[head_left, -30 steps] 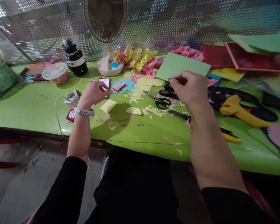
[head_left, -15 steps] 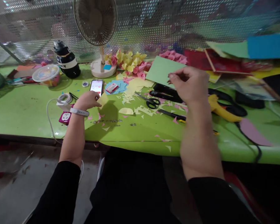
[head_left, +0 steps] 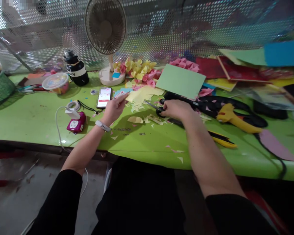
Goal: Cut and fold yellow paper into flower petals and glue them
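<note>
My left hand (head_left: 114,110), with a pale band at the wrist, is closed with its fingertips on a pale yellow paper piece (head_left: 131,97). That piece overlaps the yellow paper pile (head_left: 147,93), so its outline is hard to separate. My right hand (head_left: 176,109) has its fingers closed at the black handles of the scissors (head_left: 159,111), whose blades point left over the paper scraps. Just behind this hand lies a black stapler-like tool (head_left: 180,99). Beyond it a light green paper sheet (head_left: 181,81) rests against pink folded paper flowers (head_left: 185,64).
Left of centre are a phone (head_left: 104,97), a purple power socket (head_left: 76,123) with a white cable, and a lidded tub (head_left: 56,83). A fan (head_left: 110,76) and a black bottle (head_left: 78,72) stand behind. Rightward lie a yellow glue gun (head_left: 237,120) and a yellow-black cutter (head_left: 222,139).
My right hand has come down from beside the green sheet to the scissors. My left hand has moved right with the yellow paper, from near the phone towards the yellow pile.
</note>
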Demonstrator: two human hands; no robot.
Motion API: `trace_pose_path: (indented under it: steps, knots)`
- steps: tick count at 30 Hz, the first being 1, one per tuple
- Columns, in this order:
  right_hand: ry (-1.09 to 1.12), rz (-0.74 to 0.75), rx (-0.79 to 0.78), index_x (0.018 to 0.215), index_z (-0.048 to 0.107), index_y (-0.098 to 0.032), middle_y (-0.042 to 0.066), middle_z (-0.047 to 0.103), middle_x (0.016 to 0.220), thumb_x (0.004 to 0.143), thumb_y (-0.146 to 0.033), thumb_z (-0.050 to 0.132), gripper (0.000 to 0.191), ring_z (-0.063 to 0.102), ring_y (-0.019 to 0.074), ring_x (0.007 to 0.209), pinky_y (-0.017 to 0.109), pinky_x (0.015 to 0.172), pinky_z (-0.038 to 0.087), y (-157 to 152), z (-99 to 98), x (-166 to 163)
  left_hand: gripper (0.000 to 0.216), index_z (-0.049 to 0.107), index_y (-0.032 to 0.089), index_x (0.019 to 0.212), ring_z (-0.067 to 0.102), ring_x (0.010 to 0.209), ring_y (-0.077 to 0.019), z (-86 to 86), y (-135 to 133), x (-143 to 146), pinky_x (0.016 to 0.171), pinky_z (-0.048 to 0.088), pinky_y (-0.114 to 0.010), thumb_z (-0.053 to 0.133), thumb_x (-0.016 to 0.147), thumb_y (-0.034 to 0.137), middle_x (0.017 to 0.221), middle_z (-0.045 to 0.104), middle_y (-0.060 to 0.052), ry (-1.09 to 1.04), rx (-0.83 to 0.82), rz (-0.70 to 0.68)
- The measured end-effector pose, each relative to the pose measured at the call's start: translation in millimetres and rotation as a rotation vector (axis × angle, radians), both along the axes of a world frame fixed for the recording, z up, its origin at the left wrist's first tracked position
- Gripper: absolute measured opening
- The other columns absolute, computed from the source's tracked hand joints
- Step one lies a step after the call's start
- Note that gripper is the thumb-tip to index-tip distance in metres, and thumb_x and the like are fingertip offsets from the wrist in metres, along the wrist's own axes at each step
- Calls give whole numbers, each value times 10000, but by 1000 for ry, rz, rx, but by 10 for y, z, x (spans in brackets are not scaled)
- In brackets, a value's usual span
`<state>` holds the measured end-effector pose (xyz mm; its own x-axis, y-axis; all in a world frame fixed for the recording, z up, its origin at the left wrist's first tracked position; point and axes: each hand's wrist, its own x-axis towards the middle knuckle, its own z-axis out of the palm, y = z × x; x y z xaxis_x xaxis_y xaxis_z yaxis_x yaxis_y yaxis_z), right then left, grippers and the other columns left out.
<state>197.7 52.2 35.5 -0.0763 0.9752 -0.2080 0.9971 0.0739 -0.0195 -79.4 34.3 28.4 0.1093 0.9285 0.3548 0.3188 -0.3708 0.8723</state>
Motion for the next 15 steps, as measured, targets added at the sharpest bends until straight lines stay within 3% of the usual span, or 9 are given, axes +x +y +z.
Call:
trace_pose_path:
  steps: [2,5,9,12,15]
  knots:
    - [9,1,-33,777,726,-215,102,748,885,748,-407,689,198,658,241,739,312,566,397,3,14,11,455,690,225,1287,700,1022,-189,-30,-17,37,859,562,-294,682,832,224,1228,730,-89,-129,-30,-135]
    - [9,-4,-55,698,699,-216,97,737,819,734,-390,687,178,658,235,721,307,571,403,11,29,31,418,683,251,1288,672,1137,-221,-43,-38,81,891,581,-349,628,877,301,1382,651,-74,-327,-132,-259]
    - [110,8,-112,581,641,-226,65,708,666,733,-334,676,189,680,227,679,306,575,438,48,24,136,385,702,246,1232,699,1003,-187,-56,-56,145,819,593,-323,696,856,326,1265,714,-75,-439,-219,-133]
    - [510,-80,-175,627,633,-221,40,709,632,708,-250,701,110,697,213,609,307,570,511,70,29,245,585,602,276,1358,696,857,-136,-77,-59,179,769,582,-283,760,797,230,1010,769,-22,-492,-259,-68]
    - [1060,-210,-118,767,636,-210,49,732,706,687,-227,766,154,705,205,601,327,572,581,43,48,204,510,636,262,1256,687,795,-104,-105,-54,192,738,570,-256,782,769,210,913,748,16,-572,-302,-45]
